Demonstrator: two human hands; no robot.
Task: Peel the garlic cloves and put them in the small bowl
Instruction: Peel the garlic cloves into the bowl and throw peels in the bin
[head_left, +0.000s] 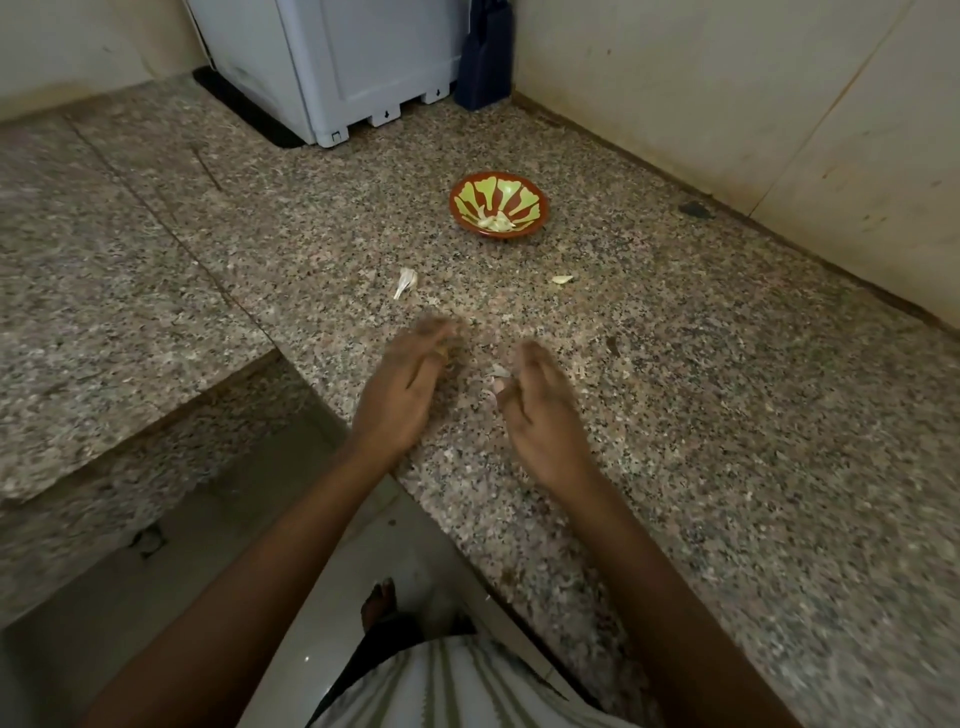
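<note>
Mid frame: surface (727, 415) is showing speckled granite-like stone, smooth, with a low sheen. Upper centre: small bowl (540, 195) is reading as glossy, glaze-like. Just below it: garlic clove (405, 282) is wearing dry, papery, matt skin. Top: box (332, 57) is looking like smooth grey-white plastic. Upper right: wall (727, 93) is appearing matt and stained. Bottom: garment (457, 691) is showing striped cloth.

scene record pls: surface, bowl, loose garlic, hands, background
surface: granite counter
bowl: red with green pattern, upright, holds pale garlic
clove: skin apparently on, lying on the counter between bowl and hands
piece: pale, right of the clove, apart from the bowl
left hand: over the counter, blurred, grip unclear
right hand: over the counter, pale scrap by its thumb, grip unclear
background: grey appliance at the back
</note>
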